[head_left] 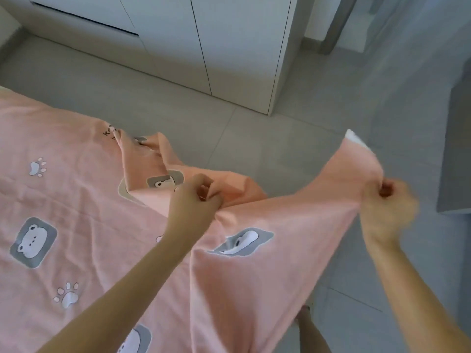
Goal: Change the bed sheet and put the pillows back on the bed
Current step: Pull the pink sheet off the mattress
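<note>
- Left-hand fingers point(204, 186): curled narrow, pinching a gathered fold of the bed sheet point(76, 200) between thumb and fingertips. Judged purpose: to pin one point of the edge so that the cloth cannot slide while the other hand pulls.
- Right-hand fingers point(386, 191): closed in a fist round the sheet's edge. Motion blur hides the exact finger positions.
- Left hand point(196, 202): just off centre toward 8 o'clock, knuckles up, forearm entering from 7 o'clock.
- Right hand point(387, 207): between 3 and 4 o'clock, well apart from the left hand. The cloth between the two is drawn into a taut ridge, raised off the surface; this is probably a spreading or corner-finding step.
- Bed sheet: pink, printed with bears in grey frames and white paw marks. It lies flat from 9 to 7 o'clock and is bunched just beyond the left hand, toward 11 o'clock. A free corner stands up at 2 o'clock above the right hand.
- Corner patch point(355, 138): white, possibly a sewn label or the reverse side — no text legible.
- Printed writing point(109, 131): dark letters at 10 o'clock, starting "ke"; the rest is lost in a fold.
- Pillows: not in view.
- Surroundings: grey tiled floor point(254, 138) at 12 to 1 o'clock; white wardrobe point(229, 47) at 12 o'clock.
</note>
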Demonstrator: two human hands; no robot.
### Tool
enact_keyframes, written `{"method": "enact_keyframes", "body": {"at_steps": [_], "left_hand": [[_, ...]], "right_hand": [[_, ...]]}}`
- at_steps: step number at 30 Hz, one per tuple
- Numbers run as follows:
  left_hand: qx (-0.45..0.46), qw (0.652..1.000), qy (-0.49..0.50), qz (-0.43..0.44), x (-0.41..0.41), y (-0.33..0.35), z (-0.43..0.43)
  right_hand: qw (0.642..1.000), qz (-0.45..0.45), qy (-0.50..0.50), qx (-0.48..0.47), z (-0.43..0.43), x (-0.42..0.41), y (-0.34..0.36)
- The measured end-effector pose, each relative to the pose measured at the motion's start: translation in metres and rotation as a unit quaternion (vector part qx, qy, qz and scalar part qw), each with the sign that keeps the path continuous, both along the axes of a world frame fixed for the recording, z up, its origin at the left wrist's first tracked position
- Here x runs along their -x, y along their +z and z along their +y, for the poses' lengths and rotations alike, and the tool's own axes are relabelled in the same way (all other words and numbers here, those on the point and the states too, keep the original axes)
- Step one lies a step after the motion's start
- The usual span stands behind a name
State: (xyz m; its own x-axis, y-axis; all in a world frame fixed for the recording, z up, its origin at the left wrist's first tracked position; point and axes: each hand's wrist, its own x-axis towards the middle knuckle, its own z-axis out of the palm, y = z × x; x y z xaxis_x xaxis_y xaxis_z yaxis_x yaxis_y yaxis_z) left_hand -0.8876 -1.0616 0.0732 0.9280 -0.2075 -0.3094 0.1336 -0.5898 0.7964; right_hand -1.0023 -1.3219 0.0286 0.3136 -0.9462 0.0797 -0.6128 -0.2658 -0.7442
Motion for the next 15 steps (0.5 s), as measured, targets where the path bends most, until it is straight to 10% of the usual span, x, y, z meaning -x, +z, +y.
{"method": "enact_keyframes", "body": {"at_steps": [6, 10, 15], "left_hand": [[-0.045, 0.993, -0.101, 0.036, 0.006, -0.053, -0.143], [-0.134, 0.923, -0.327, 0.153, 0.005, -0.111, -0.186], [-0.195, 0.952, -0.214, 0.097, -0.004, -0.146, -0.170]], "right_hand": [[0.983, 0.160, -0.050, -0.071, -0.112, 0.048, -0.068], [0.905, 0.356, -0.074, -0.220, -0.149, 0.089, -0.132], [0.872, 0.414, 0.149, -0.217, -0.113, 0.050, -0.160]]}}
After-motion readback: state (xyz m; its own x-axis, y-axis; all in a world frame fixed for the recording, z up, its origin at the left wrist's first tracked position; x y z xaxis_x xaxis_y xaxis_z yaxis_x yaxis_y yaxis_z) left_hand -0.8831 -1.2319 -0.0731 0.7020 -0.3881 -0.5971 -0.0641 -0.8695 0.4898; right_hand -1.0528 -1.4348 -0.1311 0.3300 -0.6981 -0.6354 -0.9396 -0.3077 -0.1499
